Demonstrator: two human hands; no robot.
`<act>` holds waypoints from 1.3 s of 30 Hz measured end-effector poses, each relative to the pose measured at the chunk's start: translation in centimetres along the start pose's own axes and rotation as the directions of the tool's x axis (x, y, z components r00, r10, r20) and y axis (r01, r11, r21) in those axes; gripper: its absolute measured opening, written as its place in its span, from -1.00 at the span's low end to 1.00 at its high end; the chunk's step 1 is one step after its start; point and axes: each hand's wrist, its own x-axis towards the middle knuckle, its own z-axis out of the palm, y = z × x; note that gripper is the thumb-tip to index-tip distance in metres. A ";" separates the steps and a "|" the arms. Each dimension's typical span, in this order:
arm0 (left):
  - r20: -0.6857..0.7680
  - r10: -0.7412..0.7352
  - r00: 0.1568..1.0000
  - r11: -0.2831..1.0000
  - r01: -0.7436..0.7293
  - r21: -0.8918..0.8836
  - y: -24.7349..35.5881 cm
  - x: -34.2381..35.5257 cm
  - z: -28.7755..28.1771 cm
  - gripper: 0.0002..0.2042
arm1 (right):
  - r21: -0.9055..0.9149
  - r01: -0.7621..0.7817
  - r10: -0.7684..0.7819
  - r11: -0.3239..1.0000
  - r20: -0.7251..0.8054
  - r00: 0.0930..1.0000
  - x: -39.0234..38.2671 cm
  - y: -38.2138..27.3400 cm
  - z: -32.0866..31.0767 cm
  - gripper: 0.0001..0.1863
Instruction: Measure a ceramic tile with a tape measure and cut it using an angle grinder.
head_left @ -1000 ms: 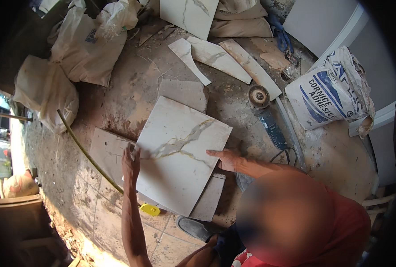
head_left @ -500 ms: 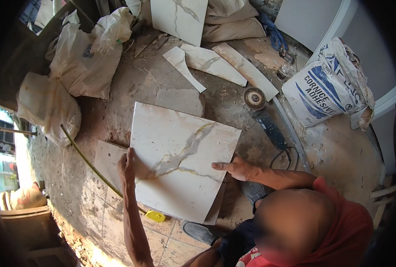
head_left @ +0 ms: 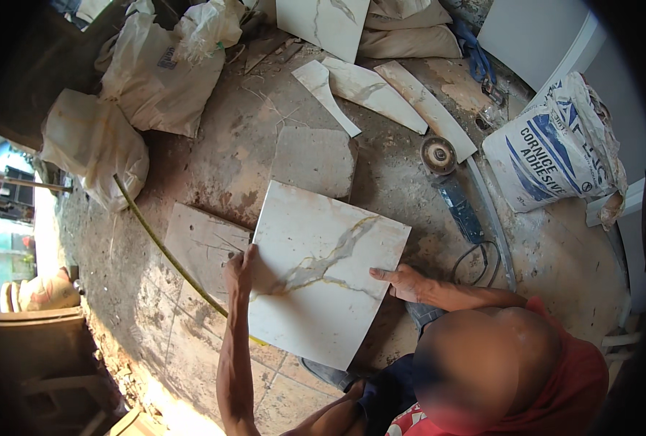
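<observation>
A square white tile (head_left: 323,272) with grey and gold veining is held tilted between my two hands. My left hand (head_left: 240,267) grips its left edge, fingers closed round it. At the opposite edge, my right hand (head_left: 404,282) has its thumb on the face and its other fingers underneath. Beyond the tile a grey slab (head_left: 312,160) rests on the floor, and a second flat slab (head_left: 203,243) lies beside my left hand. A yellow tape measure blade (head_left: 167,254) stretches out past my left forearm; its case is mostly hidden.
An angle grinder (head_left: 457,207) with its cord lies right of the tile. Farther off are cut tile pieces (head_left: 374,94) and another veined tile (head_left: 323,25). A blue-and-white adhesive bag (head_left: 548,156) stands at right, white sacks (head_left: 94,149) at left. A shoe (head_left: 326,374) is partly under the tile.
The tile has come nearer and to the right with both hands, uncovering more of the two slabs. The tape measure case is now mostly covered. The whole view has shifted slightly.
</observation>
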 end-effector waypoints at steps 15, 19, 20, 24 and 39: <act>-0.071 0.136 0.988 0.935 -0.105 0.339 4.4 4.3 3.4 -0.45 | 0.190 0.036 -0.039 0.981 0.015 0.999 2.3 0.1 -1.9 -0.45; -0.172 0.154 0.973 0.926 -0.082 0.369 4.0 4.5 3.6 -0.42 | 0.163 0.102 -0.100 0.981 -0.021 0.995 2.6 -0.1 -1.2 -0.42; -0.174 0.126 0.977 0.926 -0.053 0.375 3.1 4.3 2.8 -0.42 | 0.167 0.069 -0.060 0.984 -0.055 0.997 3.7 0.8 -1.0 -0.42; -0.191 0.091 0.977 0.952 -0.029 0.304 1.8 4.9 2.6 -0.43 | 0.024 0.030 -0.029 0.999 -0.061 0.998 2.7 0.2 -2.0 -0.46; -0.041 0.147 0.988 0.940 -0.127 0.316 5.4 4.3 1.6 -0.56 | -0.960 -0.118 -0.906 0.255 -0.280 0.317 -0.4 -21.9 -23.5 -0.68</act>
